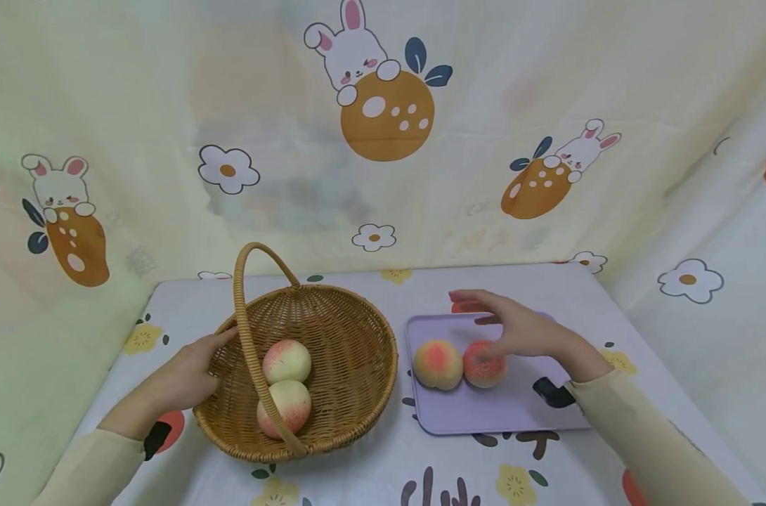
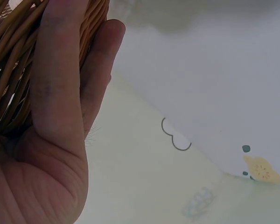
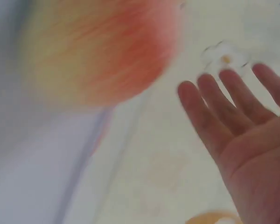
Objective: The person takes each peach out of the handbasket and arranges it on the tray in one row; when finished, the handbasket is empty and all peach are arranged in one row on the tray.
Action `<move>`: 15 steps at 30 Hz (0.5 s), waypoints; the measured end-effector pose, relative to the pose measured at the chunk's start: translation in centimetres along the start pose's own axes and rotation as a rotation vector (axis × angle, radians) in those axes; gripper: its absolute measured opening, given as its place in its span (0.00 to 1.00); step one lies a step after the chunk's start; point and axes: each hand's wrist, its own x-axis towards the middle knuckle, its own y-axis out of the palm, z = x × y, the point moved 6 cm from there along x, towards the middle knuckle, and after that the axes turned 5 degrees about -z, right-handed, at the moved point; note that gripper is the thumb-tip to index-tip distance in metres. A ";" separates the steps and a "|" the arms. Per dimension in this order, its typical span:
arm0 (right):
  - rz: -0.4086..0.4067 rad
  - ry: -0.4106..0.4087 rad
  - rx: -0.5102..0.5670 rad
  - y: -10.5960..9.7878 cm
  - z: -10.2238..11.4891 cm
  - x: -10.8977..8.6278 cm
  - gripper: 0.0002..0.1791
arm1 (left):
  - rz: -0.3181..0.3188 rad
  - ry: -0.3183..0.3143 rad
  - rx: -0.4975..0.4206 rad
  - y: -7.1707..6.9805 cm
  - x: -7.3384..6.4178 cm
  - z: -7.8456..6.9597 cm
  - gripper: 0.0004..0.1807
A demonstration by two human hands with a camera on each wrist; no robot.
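Observation:
My left hand (image 1: 193, 372) grips the left side of a brown wicker basket (image 1: 351, 351) with a tall arched handle. In the left wrist view, the fingers (image 2: 58, 74) lie along the basket's woven wall (image 2: 14, 60). Two pale peaches (image 1: 287, 362) with pink blush sit inside the basket, partly behind the handle. My right hand (image 1: 516, 325) hovers over a lilac tray (image 1: 522, 407), fingers spread and nothing held. Under its thumb lies a redder peach (image 1: 484, 369), beside a yellow-orange peach (image 1: 438, 365). A blurred peach (image 3: 102, 51) fills the upper left of the right wrist view.
A patterned white cloth (image 1: 358, 478) covers the table. Behind it hangs a pale curtain (image 1: 282, 84) printed with rabbits and flowers, which continues along both sides. The basket handle (image 1: 247, 337) arches high above the rim, close to the left hand.

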 end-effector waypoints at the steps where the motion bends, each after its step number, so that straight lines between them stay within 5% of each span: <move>1: -0.015 -0.025 0.018 0.1 1.1 0.6 0.51 | -0.001 -0.001 0.001 0.0 0.0 0.1 0.47; 7: -0.051 -0.141 0.131 2.8 6.2 4.1 0.58 | -0.004 0.003 -0.004 0.1 0.0 0.0 0.47; 15: 0.064 -0.193 0.122 9.4 10.2 7.7 0.59 | 0.000 0.010 -0.003 -0.1 0.2 -0.1 0.46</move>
